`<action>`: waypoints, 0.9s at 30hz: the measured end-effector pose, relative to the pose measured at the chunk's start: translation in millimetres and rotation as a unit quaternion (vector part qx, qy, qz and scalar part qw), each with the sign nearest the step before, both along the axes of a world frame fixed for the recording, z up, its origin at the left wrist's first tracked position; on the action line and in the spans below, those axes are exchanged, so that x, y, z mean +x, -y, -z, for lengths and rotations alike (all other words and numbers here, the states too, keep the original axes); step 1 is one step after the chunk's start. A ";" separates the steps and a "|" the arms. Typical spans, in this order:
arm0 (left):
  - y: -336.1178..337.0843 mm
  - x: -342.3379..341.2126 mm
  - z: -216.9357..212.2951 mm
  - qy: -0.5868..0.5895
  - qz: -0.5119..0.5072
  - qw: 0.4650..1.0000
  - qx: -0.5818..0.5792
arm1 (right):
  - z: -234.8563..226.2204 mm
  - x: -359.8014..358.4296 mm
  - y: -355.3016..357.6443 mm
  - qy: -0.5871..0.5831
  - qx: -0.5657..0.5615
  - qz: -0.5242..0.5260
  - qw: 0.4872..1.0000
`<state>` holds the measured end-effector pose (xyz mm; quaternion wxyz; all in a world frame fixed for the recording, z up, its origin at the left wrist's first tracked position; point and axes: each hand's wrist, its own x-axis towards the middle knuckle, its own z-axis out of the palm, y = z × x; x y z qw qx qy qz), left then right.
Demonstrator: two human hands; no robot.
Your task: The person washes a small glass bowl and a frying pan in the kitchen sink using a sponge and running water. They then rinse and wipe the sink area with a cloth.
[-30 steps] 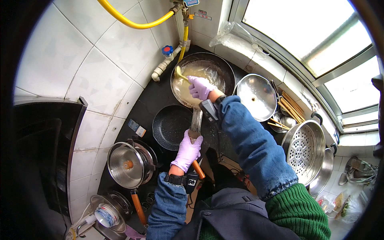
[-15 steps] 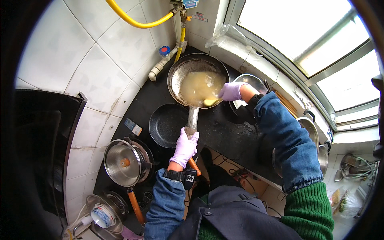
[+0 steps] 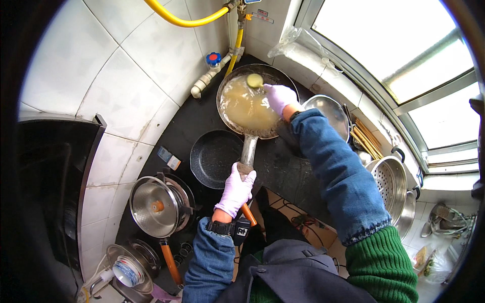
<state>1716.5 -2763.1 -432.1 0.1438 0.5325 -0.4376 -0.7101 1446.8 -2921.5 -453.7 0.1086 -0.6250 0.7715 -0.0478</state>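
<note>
Your left hand (image 3: 236,188) grips the pan (image 3: 251,101) handle | right hand (image 3: 279,97) pinches sponge (image 3: 254,80) at 12 o'clock rim | pan full of murky water, scrubbing looks unfinished

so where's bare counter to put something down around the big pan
Bare black counter lies left of the big pan, between the tiled wall and the small black pan. Another patch sits right of the handle, under the right sleeve. The window side is crowded with lid, chopsticks and steamer.
</note>
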 end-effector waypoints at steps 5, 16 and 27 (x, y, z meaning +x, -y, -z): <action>1.6 0.7 -2.0 -0.005 0.004 1.000 -0.017 | 14.8 46.9 0.4 0.187 0.024 -0.005 0.982; -0.5 -2.4 5.3 0.023 -0.008 1.000 -0.013 | -38.7 -28.2 -48.8 0.163 0.331 -0.185 0.911; 1.3 6.2 23.1 0.031 0.016 0.998 -0.050 | -67.9 -37.4 14.0 -0.364 0.165 -0.136 0.907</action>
